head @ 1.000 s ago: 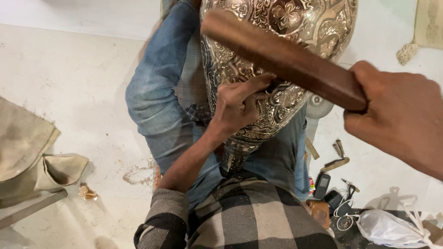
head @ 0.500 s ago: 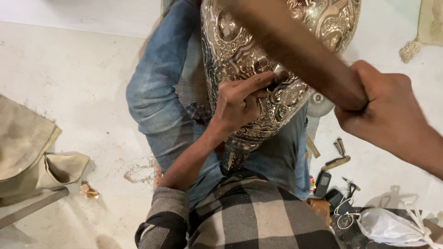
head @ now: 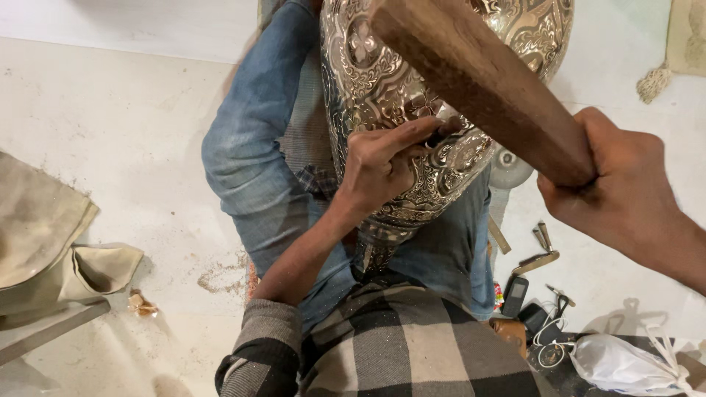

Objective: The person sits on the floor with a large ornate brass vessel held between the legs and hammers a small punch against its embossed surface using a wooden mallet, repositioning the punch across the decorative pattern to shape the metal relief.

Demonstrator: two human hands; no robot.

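At the far left of the frame a folded beige cloth is seen on the pale floor, and between it and the jeans-clad leg a broad stretch of bare floor is left open, marked only by a patch of brownish dust and a small scrap.

In the upper middle an embossed silver metal vessel is laid across the lap, its long axis running from the top of the frame down to its narrow neck at the centre, just above the checked shirt. The left hand is pressed on the vessel's lower side, fingers closed around a small metal tool whose tip meets the relief; most of that tool is hidden.

A thick wooden mallet is slanted from the upper centre down to the right, over the vessel, and its lower end is clamped in the fist of the right hand at the right edge.

At the lower right the floor is crowded: small metal punches, a dark phone, a white cable and a white plastic bag are lying close together. A tasselled mat edge is seen at the upper right.
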